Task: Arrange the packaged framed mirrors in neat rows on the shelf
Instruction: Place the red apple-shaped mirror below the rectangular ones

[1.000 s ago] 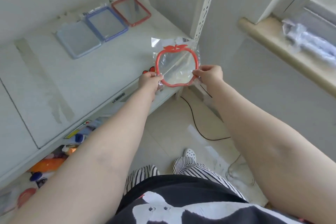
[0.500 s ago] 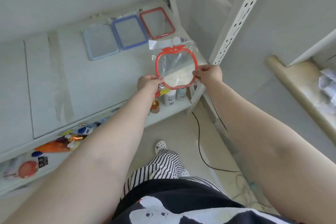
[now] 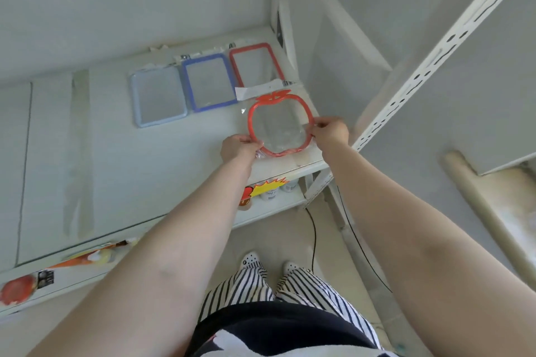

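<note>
Red-framed and apple-shaped, the bagged mirror point(image 3: 280, 124) was pinched at opposite sides by the left hand point(image 3: 237, 149) and right hand point(image 3: 331, 132), over the shelf point(image 3: 162, 159) front of the red rectangular mirror point(image 3: 255, 66). Placing seemed underway; next, lowering it squarely. Its stem pointed toward the back.

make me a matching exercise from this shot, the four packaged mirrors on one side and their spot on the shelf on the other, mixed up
Things:
1. light blue rectangular mirror
2. dark blue rectangular mirror
3. red rectangular mirror
4. apple-shaped mirror

Places:
A. right end of the back row, nearest the shelf's right upright
B. held in both hands, left hand and right hand, nearer the shelf's front edge
C. left end of the back row
D. middle of the back row

Pairs: 1-C, 2-D, 3-A, 4-B
</note>
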`<state>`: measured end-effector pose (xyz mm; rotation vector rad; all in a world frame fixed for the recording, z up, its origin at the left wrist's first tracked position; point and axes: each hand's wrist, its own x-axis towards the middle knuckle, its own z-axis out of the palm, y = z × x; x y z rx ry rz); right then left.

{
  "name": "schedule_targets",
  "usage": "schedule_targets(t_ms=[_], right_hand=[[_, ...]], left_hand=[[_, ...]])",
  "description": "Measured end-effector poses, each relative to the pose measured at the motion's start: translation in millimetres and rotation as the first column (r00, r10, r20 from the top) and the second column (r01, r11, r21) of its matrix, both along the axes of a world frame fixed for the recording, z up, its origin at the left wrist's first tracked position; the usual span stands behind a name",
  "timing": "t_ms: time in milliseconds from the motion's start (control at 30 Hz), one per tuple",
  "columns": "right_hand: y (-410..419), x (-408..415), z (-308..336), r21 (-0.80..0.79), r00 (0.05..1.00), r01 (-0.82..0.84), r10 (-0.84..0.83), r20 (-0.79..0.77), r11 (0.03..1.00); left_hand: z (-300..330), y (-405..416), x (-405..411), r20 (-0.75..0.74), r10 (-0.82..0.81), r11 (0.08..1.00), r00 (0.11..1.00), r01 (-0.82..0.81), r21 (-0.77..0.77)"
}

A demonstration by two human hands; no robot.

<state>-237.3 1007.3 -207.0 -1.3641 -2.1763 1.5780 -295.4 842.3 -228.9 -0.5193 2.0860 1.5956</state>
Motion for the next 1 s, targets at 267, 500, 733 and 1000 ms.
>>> schedule_targets(t_ms=[267,500,733,1000], right_hand=[[17,-23,-18,0.009,0.995,-0.08,0.079,0.06,0.997],[27,-23,-25,0.058,0.98,-0.169,0.161,0.113,0.984],[28,-14,-33,0.092,0.972,-0.197,0.182,0.149,0.976],[31,-19,-34,0.099,0.965,-0.22,0.201,0.169,0.971]], left_hand=[[-5,17,2,-0.01,0.103,0.994,0.995,-0.103,-0.043],[-7,25,7,-0.055,0.096,0.981,0.994,-0.104,-0.164],[-11,30,14,-0.078,0.117,0.971,0.99,-0.131,-0.2],[-15,31,13,-0.098,0.117,0.972,0.988,-0.135,-0.194]])
